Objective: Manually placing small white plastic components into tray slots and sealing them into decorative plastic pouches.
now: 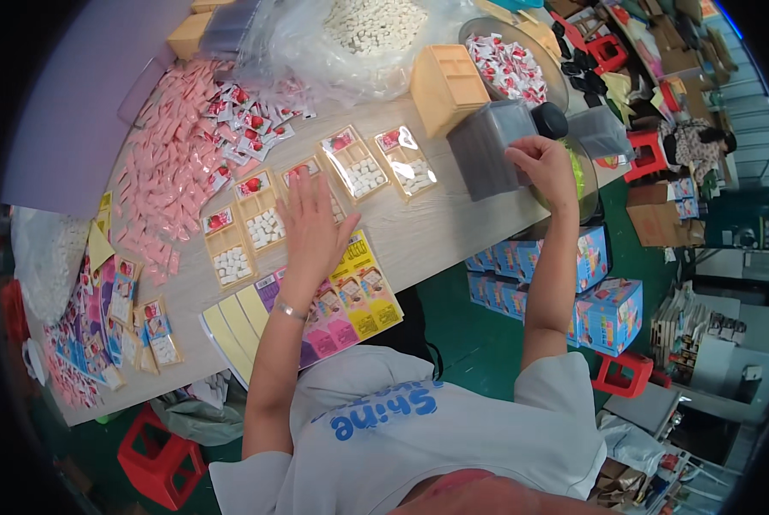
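Observation:
My left hand (311, 225) lies with fingers stretched out over a small beige tray (301, 169), hiding much of it. Beside it stand more beige trays holding small white cubes and a strawberry-printed sachet: one tray (261, 215) to the left and another (230, 257) further left. To the right, two trays (354, 163) have glossy clear covers on top. My right hand (546, 170) is closed in a pinch at the edge of a stack of clear plastic covers (490, 148); what lies between its fingertips is too thin to make out.
Pink sachets (165, 154) are heaped at the left, near strawberry sachets (251, 120). A bag of white cubes (376, 24), stacked empty trays (449, 86) and a bowl of sachets (509, 69) stand at the back. Printed card sheets (358, 300) lie at the near edge. Blue boxes (607, 318) stand below.

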